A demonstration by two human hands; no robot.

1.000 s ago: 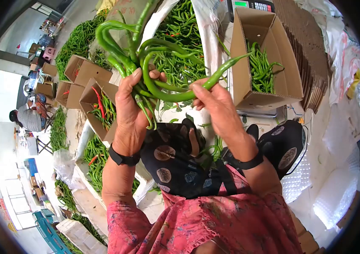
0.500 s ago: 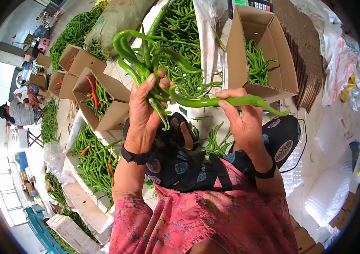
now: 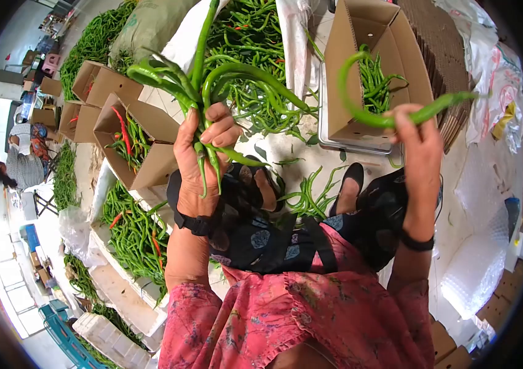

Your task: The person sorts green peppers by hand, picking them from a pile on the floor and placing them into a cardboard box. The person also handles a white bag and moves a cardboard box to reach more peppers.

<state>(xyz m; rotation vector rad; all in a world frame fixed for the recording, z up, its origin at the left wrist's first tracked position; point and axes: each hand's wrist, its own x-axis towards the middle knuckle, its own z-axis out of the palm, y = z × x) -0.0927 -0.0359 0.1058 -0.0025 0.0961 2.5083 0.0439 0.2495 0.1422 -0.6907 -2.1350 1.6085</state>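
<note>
My left hand (image 3: 203, 144) is closed around a bunch of long green chili peppers (image 3: 197, 83), whose curved ends fan out above the fist while several tips poke out below. Off to the right, my right hand (image 3: 418, 138) grips one long curved green pepper (image 3: 360, 114) near its middle. That pepper is held in front of an open cardboard box (image 3: 347, 120) with a heap of green peppers (image 3: 375, 86) inside. Between my feet, loose green peppers (image 3: 307, 197) lie on the floor.
A large pile of green peppers (image 3: 249, 43) lies ahead on white sheeting. To the left stand a cardboard box (image 3: 157, 157) with red and green peppers and a bin of peppers (image 3: 129, 230). Bubble wrap (image 3: 476, 270) lies at right. Another person (image 3: 24, 163) sits far left.
My right hand has moved right and slightly up with the single pepper, away from the bunch. My left hand keeps its hold, with the bunch now fanned wider.
</note>
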